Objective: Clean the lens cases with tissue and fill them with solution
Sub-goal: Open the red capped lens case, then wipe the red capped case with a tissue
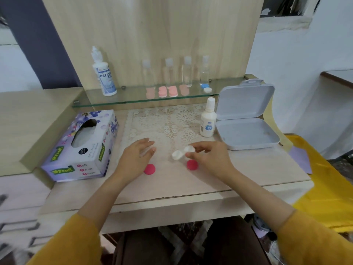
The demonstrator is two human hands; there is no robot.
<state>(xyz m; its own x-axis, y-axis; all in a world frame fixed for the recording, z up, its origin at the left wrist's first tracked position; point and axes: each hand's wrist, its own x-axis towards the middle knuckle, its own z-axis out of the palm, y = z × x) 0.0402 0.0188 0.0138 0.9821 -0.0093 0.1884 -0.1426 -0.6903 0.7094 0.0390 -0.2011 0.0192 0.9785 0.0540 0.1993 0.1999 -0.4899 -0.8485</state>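
Wooden desk [248,169]: the right hand [210,159] pinches a lens case [182,152] at the edge of the mat [164,121]; the left hand [136,155], fingers spread, holds nothing just beside it, red caps [192,165] nearby.

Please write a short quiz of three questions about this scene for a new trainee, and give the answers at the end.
1. How many pink caps lie on the table near the hands?
2. What does the right hand hold? A) nothing B) the white lens case C) a pink cap
3. True or false: the grey box on the right stands open.

Key: 1. two; 2. B; 3. true
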